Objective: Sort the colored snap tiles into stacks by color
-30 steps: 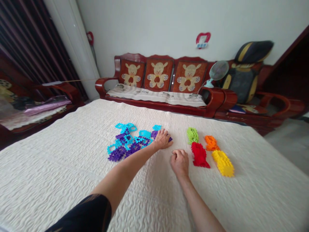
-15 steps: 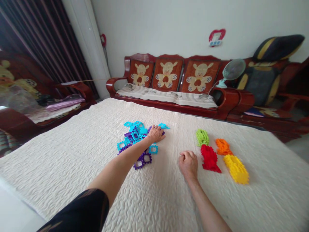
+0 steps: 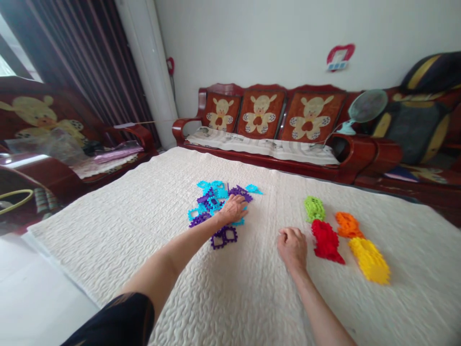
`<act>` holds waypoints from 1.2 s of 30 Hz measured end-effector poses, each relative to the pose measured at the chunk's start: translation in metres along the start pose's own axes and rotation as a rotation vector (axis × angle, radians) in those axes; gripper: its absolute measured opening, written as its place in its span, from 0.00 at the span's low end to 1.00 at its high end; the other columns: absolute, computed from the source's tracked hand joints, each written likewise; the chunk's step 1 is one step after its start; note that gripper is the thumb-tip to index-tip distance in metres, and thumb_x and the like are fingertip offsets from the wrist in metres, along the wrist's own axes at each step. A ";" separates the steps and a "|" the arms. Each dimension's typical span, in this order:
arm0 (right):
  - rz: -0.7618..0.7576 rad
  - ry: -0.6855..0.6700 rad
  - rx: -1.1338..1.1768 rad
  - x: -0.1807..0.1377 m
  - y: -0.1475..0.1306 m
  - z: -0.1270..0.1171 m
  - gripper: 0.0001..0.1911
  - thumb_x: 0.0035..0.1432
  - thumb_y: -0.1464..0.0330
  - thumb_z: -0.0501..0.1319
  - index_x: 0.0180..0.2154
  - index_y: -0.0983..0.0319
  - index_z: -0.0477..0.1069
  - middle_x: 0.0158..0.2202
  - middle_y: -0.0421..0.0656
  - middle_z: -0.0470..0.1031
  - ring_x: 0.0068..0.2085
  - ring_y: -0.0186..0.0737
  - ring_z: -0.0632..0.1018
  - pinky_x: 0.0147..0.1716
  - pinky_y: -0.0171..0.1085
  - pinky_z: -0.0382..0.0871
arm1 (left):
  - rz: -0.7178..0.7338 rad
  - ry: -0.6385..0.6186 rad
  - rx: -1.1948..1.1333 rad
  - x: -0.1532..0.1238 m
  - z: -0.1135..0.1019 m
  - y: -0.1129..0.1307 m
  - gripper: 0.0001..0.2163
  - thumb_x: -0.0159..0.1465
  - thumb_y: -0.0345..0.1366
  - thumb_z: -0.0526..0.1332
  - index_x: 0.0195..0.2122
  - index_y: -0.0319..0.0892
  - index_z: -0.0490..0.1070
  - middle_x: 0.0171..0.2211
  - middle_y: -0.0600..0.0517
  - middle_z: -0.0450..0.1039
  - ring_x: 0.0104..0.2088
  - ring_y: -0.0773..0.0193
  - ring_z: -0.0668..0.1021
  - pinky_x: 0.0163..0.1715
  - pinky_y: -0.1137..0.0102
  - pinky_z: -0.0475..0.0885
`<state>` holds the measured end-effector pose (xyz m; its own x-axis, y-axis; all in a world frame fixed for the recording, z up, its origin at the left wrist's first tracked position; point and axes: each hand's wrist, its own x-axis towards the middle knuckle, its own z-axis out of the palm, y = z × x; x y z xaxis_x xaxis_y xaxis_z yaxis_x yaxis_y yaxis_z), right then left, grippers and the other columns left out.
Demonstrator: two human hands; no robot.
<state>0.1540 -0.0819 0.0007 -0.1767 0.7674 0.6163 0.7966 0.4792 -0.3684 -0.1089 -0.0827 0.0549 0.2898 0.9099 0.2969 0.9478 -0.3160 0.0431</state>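
My left hand [image 3: 234, 207] lies palm down over the right side of a pile of turquoise pieces [image 3: 220, 190] and purple pieces [image 3: 239, 193], flat plastic building shapes with toothed edges. Its fingers are spread, and what lies under the palm is hidden. A turquoise piece [image 3: 238, 222] shows partly below the fingers. My right hand [image 3: 292, 246] rests on the quilted cover, fingers curled in, with nothing showing in them. Nearest to it on the right is a stack of red pieces [image 3: 326, 240]. Beyond are green [image 3: 314, 209], orange [image 3: 348, 224] and yellow stacks [image 3: 370, 259].
The cream quilted cover [image 3: 151, 202] spreads over a broad surface. Behind it stands a wooden sofa [image 3: 266, 149] with bear-patterned cushions. A small fan [image 3: 367, 106] is at the sofa's right arm. Another wooden seat [image 3: 54, 178] with bags is on the left.
My view has turned left, shifting everything rightward. My left hand has moved back toward me over the pile, uncovering purple pieces at its far side. My right hand stays in place.
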 end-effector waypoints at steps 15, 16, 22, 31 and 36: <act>0.043 -0.037 -0.028 0.001 0.002 -0.001 0.10 0.52 0.73 0.53 0.32 0.62 0.73 0.35 0.48 0.75 0.38 0.44 0.72 0.42 0.42 0.63 | -1.129 0.004 -0.207 0.011 -0.017 -0.136 0.28 0.60 0.53 0.56 0.58 0.46 0.66 0.61 0.42 0.63 0.61 0.44 0.64 0.58 0.53 0.60; 0.064 -0.043 -0.029 0.003 -0.001 0.003 0.11 0.51 0.73 0.53 0.33 0.62 0.73 0.35 0.48 0.75 0.38 0.44 0.73 0.42 0.42 0.63 | -1.131 -0.022 -0.216 0.012 -0.016 -0.137 0.29 0.59 0.55 0.56 0.58 0.46 0.66 0.62 0.42 0.62 0.62 0.42 0.63 0.58 0.51 0.59; -0.001 -0.186 0.203 0.039 -0.076 0.054 0.17 0.51 0.70 0.55 0.43 0.64 0.71 0.43 0.50 0.76 0.45 0.45 0.74 0.47 0.41 0.66 | -0.949 -0.139 -0.172 0.019 -0.011 -0.144 0.33 0.58 0.58 0.55 0.61 0.48 0.63 0.65 0.43 0.57 0.65 0.39 0.56 0.59 0.46 0.57; -0.164 -0.250 0.278 0.042 -0.135 0.082 0.20 0.55 0.66 0.58 0.50 0.63 0.70 0.55 0.51 0.70 0.56 0.51 0.68 0.56 0.50 0.60 | -0.755 -0.211 -0.223 0.038 -0.020 -0.152 0.21 0.54 0.44 0.63 0.47 0.39 0.75 0.43 0.42 0.78 0.45 0.53 0.78 0.43 0.68 0.71; -0.139 -0.238 0.318 0.043 -0.129 0.085 0.16 0.55 0.69 0.57 0.46 0.62 0.72 0.52 0.50 0.72 0.54 0.51 0.70 0.54 0.51 0.62 | -0.778 -0.144 -0.333 0.038 -0.021 -0.151 0.12 0.54 0.36 0.63 0.39 0.39 0.77 0.29 0.51 0.77 0.31 0.63 0.77 0.31 0.73 0.69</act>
<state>-0.0051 -0.0747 0.0158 -0.4282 0.7455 0.5107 0.5440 0.6640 -0.5130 -0.2439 -0.0059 0.0794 -0.3912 0.9186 -0.0565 0.8022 0.3704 0.4683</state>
